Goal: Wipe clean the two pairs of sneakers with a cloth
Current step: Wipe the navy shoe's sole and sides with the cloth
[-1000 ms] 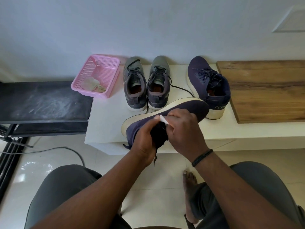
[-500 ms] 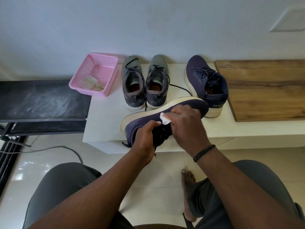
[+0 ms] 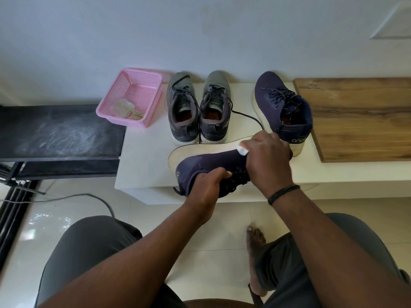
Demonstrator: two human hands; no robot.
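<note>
A person's left hand point(image 3: 208, 185) grips a navy sneaker point(image 3: 209, 164) tilted above the white tabletop point(image 3: 144, 156). The right hand point(image 3: 266, 156), pinching a white cloth point(image 3: 242, 150), has slid toward the toe, so wiping continues along the upper.

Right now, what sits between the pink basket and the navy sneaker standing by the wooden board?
In the head view, the grey sneaker pair stands between the pink basket and the standing navy sneaker.
</note>
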